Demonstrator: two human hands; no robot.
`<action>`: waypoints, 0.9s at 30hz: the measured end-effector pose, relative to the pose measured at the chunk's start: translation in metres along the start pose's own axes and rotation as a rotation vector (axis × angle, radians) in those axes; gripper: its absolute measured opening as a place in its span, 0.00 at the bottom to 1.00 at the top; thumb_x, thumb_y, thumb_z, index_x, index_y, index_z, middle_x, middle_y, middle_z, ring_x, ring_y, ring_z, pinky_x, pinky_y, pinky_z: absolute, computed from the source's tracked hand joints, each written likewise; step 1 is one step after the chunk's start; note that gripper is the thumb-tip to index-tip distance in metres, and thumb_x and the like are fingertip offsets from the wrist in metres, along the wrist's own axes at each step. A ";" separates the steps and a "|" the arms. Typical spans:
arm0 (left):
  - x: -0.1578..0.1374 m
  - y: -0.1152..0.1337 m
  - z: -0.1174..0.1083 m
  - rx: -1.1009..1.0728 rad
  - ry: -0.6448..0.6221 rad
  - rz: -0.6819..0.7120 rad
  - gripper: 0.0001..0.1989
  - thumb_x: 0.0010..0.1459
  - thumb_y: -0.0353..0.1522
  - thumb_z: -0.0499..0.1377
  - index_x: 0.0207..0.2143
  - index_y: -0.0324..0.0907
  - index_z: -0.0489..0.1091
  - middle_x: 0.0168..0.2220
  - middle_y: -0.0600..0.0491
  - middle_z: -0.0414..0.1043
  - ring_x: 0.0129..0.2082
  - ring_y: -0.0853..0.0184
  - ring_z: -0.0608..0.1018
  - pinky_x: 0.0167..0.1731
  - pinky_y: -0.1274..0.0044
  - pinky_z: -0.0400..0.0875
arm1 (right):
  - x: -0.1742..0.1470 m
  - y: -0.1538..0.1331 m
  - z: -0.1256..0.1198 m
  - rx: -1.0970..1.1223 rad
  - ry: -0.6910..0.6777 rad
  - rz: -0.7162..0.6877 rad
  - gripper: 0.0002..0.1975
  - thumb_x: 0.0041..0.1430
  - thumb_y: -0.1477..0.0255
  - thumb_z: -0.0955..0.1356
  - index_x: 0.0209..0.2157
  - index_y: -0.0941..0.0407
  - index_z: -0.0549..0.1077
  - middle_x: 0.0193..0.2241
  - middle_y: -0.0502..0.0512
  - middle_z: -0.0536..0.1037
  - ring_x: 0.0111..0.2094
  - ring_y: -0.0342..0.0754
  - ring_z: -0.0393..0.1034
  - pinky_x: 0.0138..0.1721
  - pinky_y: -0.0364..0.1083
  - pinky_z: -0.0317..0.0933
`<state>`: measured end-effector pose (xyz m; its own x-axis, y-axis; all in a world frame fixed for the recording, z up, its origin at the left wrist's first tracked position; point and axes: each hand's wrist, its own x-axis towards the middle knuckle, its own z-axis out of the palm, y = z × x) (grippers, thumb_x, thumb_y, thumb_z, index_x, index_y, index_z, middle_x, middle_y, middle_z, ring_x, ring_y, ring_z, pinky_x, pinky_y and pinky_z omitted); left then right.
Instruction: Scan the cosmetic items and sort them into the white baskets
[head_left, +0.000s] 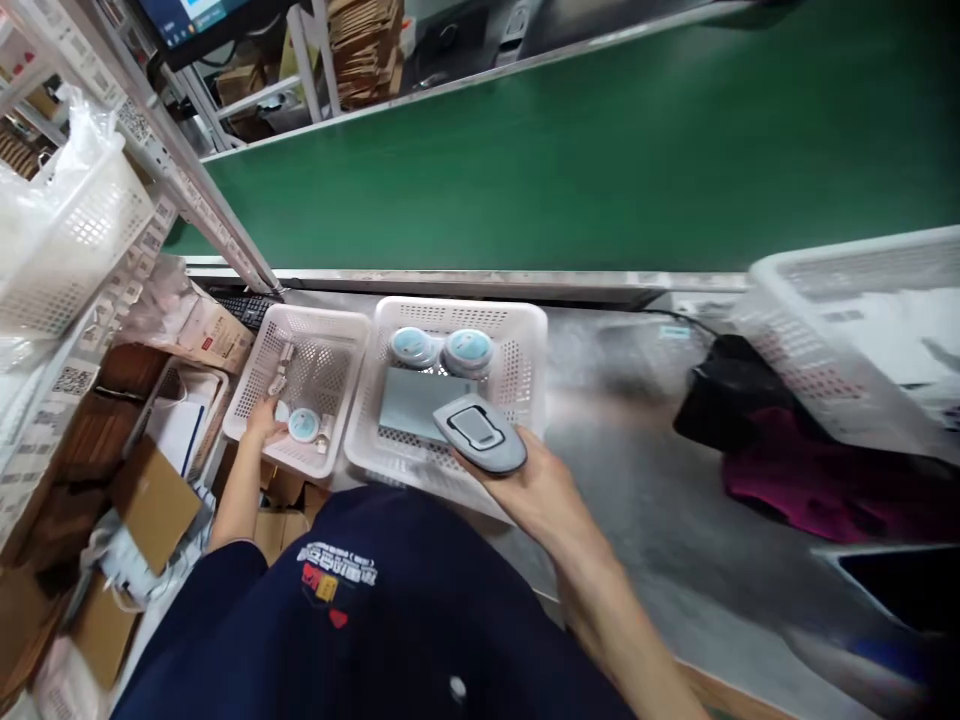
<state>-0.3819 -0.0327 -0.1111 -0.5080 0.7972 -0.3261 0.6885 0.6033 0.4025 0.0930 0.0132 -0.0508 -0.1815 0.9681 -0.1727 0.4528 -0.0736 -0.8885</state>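
Observation:
My right hand (536, 490) is closed around a grey handheld scanner (480, 432), held above the near right part of a white basket (531, 400). Under the scanner, a flat grey box (412, 402) lies in that basket, with round blue-topped tubs (469, 346) behind it. My left hand (262, 422) reaches over the left edge of a smaller white basket (349, 335). Its fingers close about a small white item (282, 411), whose kind I cannot make out. Close by lie a round blue-labelled tub (304, 425) and small white pieces (283, 365).
A green conveyor belt (570, 160) runs behind the grey table (637, 480). To the right are a blurred white basket (862, 270) and black-and-magenta cloth (810, 480). A metal rack post (202, 200) and shelves with cartons (154, 500) stand at the left.

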 end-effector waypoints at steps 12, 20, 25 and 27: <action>0.018 0.159 0.044 -0.933 -0.427 0.564 0.52 0.37 0.44 0.87 0.64 0.47 0.76 0.68 0.42 0.78 0.70 0.45 0.78 0.71 0.57 0.73 | 0.012 -0.023 0.016 0.024 -0.081 -0.237 0.16 0.61 0.60 0.78 0.46 0.54 0.82 0.44 0.60 0.83 0.46 0.62 0.81 0.50 0.56 0.77; 0.038 0.244 0.087 -0.855 -0.472 0.545 0.36 0.50 0.45 0.81 0.57 0.45 0.74 0.68 0.36 0.77 0.55 0.48 0.86 0.64 0.49 0.79 | 0.026 0.007 -0.001 0.105 0.072 -0.006 0.24 0.59 0.61 0.80 0.54 0.56 0.82 0.53 0.65 0.88 0.57 0.69 0.84 0.62 0.65 0.75; 0.031 0.280 0.140 -0.605 -0.426 0.505 0.35 0.47 0.32 0.83 0.57 0.43 0.77 0.74 0.31 0.71 0.76 0.38 0.73 0.79 0.47 0.63 | 0.012 0.046 -0.007 0.177 0.170 0.043 0.27 0.58 0.55 0.78 0.53 0.57 0.83 0.49 0.64 0.90 0.53 0.69 0.86 0.56 0.63 0.80; 0.020 0.292 0.163 -0.532 -0.499 0.580 0.45 0.33 0.26 0.86 0.57 0.44 0.80 0.76 0.35 0.70 0.82 0.36 0.64 0.83 0.49 0.52 | -0.001 0.060 -0.011 0.171 0.199 0.035 0.24 0.58 0.54 0.77 0.49 0.56 0.83 0.43 0.64 0.90 0.47 0.69 0.87 0.50 0.63 0.82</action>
<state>-0.1068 0.1557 -0.1394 0.2078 0.9504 -0.2313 0.3741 0.1413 0.9166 0.1298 0.0099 -0.0998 0.0150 0.9910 -0.1328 0.2983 -0.1312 -0.9454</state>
